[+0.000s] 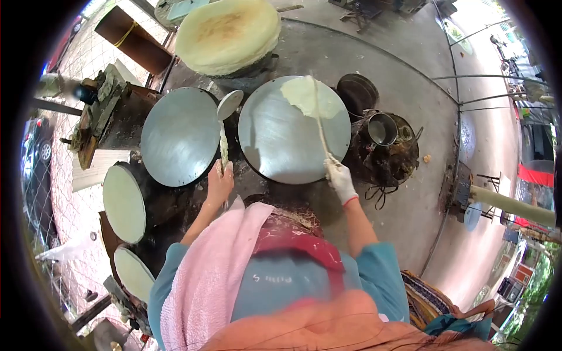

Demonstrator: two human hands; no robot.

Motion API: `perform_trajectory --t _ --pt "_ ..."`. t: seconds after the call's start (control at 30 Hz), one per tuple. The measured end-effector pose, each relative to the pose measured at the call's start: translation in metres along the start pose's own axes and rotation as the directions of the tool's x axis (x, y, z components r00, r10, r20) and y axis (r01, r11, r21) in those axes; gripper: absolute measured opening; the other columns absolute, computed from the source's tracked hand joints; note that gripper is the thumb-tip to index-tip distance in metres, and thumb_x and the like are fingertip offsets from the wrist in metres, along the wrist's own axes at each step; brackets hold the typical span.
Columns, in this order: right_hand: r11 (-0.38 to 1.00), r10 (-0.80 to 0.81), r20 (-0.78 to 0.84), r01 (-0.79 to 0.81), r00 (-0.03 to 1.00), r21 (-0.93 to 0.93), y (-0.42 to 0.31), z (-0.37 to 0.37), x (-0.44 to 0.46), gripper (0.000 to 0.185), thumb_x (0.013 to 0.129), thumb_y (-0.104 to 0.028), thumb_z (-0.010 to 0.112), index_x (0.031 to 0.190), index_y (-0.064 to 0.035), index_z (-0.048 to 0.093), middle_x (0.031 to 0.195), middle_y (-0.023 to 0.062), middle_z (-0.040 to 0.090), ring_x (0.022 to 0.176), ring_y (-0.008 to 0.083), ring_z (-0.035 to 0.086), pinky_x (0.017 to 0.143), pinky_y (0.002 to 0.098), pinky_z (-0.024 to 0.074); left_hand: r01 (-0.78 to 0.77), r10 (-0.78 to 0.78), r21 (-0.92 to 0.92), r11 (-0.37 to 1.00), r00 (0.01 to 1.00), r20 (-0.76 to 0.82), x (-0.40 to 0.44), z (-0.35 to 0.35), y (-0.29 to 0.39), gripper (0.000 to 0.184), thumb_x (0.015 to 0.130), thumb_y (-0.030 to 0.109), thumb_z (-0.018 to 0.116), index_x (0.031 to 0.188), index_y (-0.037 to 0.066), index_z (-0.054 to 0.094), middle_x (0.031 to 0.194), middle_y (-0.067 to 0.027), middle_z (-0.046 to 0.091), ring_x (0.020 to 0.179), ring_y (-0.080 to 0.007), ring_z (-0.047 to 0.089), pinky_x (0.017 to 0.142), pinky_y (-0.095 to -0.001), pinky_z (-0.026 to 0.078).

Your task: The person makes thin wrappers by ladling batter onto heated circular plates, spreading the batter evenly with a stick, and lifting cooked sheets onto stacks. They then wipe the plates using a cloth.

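Here on my feed, the bare left hand (220,182) is clenched around the handle of a batter-coated ladle (230,105), and I have its flat round head up between the facing edges of two metal plates. I can't tell whether it touches either one. Over to the right hand (339,178), white-gloved, and there I have a firm grasp on a long, pale stick (320,126), just off the near right edge of the right plate (281,152). That stick runs right across to the far edge, its outer length over the batter! And the batter (300,99) itself? A ragged, pale patch on the right plate, tight up by the far edge and reaching towards the right one, with bare, shiny metal filling the near half. I see only bare metal on the left plate (178,137) too. Beyond the far edges sits a thick stack of rounds (228,38), browned on top. Off the right plate's right edge, I spot a metal pot (381,130) on a blackened stand (389,167).
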State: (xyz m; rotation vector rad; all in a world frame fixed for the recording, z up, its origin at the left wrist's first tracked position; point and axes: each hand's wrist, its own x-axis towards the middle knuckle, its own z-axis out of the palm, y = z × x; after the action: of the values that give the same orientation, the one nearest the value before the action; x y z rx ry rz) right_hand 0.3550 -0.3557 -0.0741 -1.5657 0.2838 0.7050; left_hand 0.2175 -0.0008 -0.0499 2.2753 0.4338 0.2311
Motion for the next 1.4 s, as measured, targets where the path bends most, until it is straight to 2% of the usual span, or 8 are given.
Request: perform_trajectory --t 0.17,0.37,0.53,0.67,0.8,1.0,1.13,1.4 --pt "0.929 -0.236 0.010 0.229 0.972 -0.290 0.008 -0.036 0.019 0.038 0.091 -0.018 0.063 0.124 0.0001 0.059 0.090 -0.0048 0.059 0.075 0.0029 0.051 0.068 0.0183 0.0446 0.060 -0.069 -0.134 0.989 0.995 -0.066 -0.017 -0.006 0.030 0.015 0.092 0.011 0.053 0.083 0.000 0.049 0.063 -0.0014 0.045 0.056 -0.0102 0.042 0.050 -0.0270 0.036" --pt "0.969 -0.037 0.155 0.073 0.987 -0.234 -0.024 -0.048 0.039 0.038 0.094 -0.024 0.059 0.128 -0.0098 0.058 0.066 -0.0115 0.044 0.051 0.0003 0.035 0.045 0.0179 0.0292 0.393 -0.450 -0.414 0.821 0.892 -0.047 -0.036 0.006 0.041 0.011 0.091 0.009 0.053 0.085 -0.001 0.050 0.065 -0.0025 0.047 0.059 -0.0111 0.044 0.052 -0.0272 0.036" --pt "0.962 -0.035 0.225 0.094 0.974 -0.256 -0.033 -0.054 0.040 0.039 0.092 -0.018 0.063 0.128 -0.0029 0.057 0.086 -0.0059 0.058 0.068 0.0014 0.047 0.060 0.0183 0.0415 -0.040 0.094 0.221 0.974 0.967 -0.237 -0.049 0.014 0.045 0.012 0.093 0.011 0.052 0.086 0.003 0.047 0.063 0.0004 0.044 0.051 -0.0080 0.042 0.044 -0.0240 0.033" --pt "0.990 -0.095 0.165 0.111 0.982 -0.090 -0.048 -0.097 0.083 0.037 0.092 -0.014 0.062 0.125 0.0015 0.057 0.095 -0.0013 0.062 0.080 0.0023 0.054 0.071 0.0164 0.0456 0.510 -0.608 -0.560 0.653 0.794 0.014 -0.045 0.003 0.092 0.014 0.096 0.013 0.050 0.085 0.006 0.044 0.060 0.0022 0.042 0.041 -0.0062 0.039 0.036 -0.0230 0.029" --pt "0.960 0.164 0.388 -0.056 0.907 -0.275 -0.052 -0.062 0.070 0.036 0.092 -0.027 0.062 0.124 -0.0110 0.061 0.067 -0.0098 0.047 0.049 0.0012 0.036 0.042 0.0190 0.0270 0.518 -0.629 -0.552 0.654 0.777 -0.016 -0.050 0.011 0.095 0.017 0.096 0.014 0.050 0.083 0.006 0.044 0.057 0.0011 0.041 0.038 -0.0081 0.039 0.035 -0.0246 0.029" --pt "0.949 -0.059 0.334 0.157 0.941 -0.274 -0.089 -0.091 0.088 0.043 0.092 -0.019 0.063 0.130 -0.0006 0.055 0.100 -0.0001 0.063 0.079 0.0032 0.052 0.075 0.0176 0.0440 0.526 -0.665 -0.582 0.620 0.746 -0.034 -0.052 0.012 0.101 0.018 0.095 0.014 0.050 0.081 0.005 0.043 0.055 -0.0006 0.041 0.036 -0.0100 0.040 0.035 -0.0261 0.029" --pt "0.908 0.138 0.463 0.076 0.876 -0.413 -0.090 -0.080 0.113 0.039 0.092 -0.021 0.061 0.127 -0.0043 0.058 0.080 -0.0090 0.056 0.057 0.0006 0.037 0.048 0.0174 0.0302 0.551 -0.680 -0.535 0.640 0.730 -0.063 -0.053 0.015 0.105 0.019 0.095 0.014 0.050 0.080 0.005 0.042 0.056 -0.0011 0.042 0.036 -0.0103 0.041 0.035 -0.0267 0.029" --pt "0.924 0.099 0.436 0.080 0.895 -0.373 -0.117 -0.094 0.123 0.040 0.089 -0.018 0.065 0.127 -0.0047 0.059 0.079 -0.0102 0.054 0.061 0.0008 0.040 0.053 0.0179 0.0353 0.567 -0.701 -0.525 0.634 0.708 -0.083 -0.061 0.021 0.097 0.020 0.095 0.014 0.051 0.079 0.004 0.043 0.056 -0.0020 0.044 0.037 -0.0113 0.043 0.035 -0.0279 0.030"
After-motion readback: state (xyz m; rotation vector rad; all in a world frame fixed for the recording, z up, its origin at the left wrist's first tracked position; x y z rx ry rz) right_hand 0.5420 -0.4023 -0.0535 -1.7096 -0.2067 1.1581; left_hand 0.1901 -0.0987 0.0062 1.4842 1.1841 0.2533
